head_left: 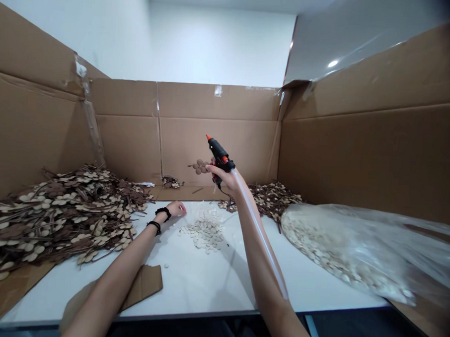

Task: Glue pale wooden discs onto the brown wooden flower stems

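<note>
My right hand point(225, 177) is raised above the table and wrapped round a black and orange hot glue gun point(220, 153), its nozzle pointing up and to the left. A brown flower-shaped piece point(200, 166) with a short stem sticks out from the same hand's fingers. A clear glue stick point(261, 234) runs back from the gun along my forearm. Low over the white table, my left hand point(176, 208) has its fingers curled together; whatever they hold is too small to make out. Just right of it lies a loose heap of small pale discs point(207, 232).
A large pile of brown and cream flowers point(77, 207) covers the left side. More flower pieces point(272, 198) lie at the back right, beside a clear plastic bag point(341, 243) of pale discs. Cardboard walls point(219, 133) enclose the white table point(201, 286). A cardboard piece point(145, 284) lies under my left forearm.
</note>
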`<state>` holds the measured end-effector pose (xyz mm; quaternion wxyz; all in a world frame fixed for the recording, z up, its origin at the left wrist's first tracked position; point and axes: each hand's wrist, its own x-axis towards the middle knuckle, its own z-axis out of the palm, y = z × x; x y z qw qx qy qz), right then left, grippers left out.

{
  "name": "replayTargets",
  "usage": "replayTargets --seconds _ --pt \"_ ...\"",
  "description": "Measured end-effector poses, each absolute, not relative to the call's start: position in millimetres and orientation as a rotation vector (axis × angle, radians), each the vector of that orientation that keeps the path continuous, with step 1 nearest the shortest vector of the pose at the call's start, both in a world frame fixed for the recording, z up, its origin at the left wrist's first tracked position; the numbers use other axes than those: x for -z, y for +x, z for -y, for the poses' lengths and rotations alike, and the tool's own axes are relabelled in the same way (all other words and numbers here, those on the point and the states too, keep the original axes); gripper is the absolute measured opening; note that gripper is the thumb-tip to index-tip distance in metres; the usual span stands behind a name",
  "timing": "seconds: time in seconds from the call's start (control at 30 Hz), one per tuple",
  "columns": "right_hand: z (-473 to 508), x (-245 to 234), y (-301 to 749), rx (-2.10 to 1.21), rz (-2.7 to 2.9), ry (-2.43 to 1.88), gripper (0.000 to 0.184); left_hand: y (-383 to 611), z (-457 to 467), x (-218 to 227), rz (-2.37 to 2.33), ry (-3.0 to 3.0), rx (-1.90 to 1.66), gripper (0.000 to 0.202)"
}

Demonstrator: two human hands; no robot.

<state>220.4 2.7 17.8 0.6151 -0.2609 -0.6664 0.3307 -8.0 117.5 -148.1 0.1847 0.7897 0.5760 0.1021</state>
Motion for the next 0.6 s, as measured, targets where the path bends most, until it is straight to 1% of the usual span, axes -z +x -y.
replayTargets --seconds 0.17,0.3,0.43,0.6 --pt "-1.2 -17.4 218.3 -0.759 1.571 -0.588 0.029 -2.2 -113.1 153.6 -1.64 2.2 -0.3 0.023" --pt "-2.0 -16.7 217.8 -0.745 1.573 -0.595 0.029 2.9 -108.7 138.5 -1.532 2.189 -0.435 0.024" --pt "-6.7 -16.7 220.5 -0.715 1.559 -0.598 0.029 2.7 -104.8 98.7 -1.378 2.169 -0.707 0.028" --pt "-19.6 -13.4 225.9 -0.606 1.518 -0.61 0.028 -6.9 -70.6 27.9 -1.174 2.092 -1.043 0.04"
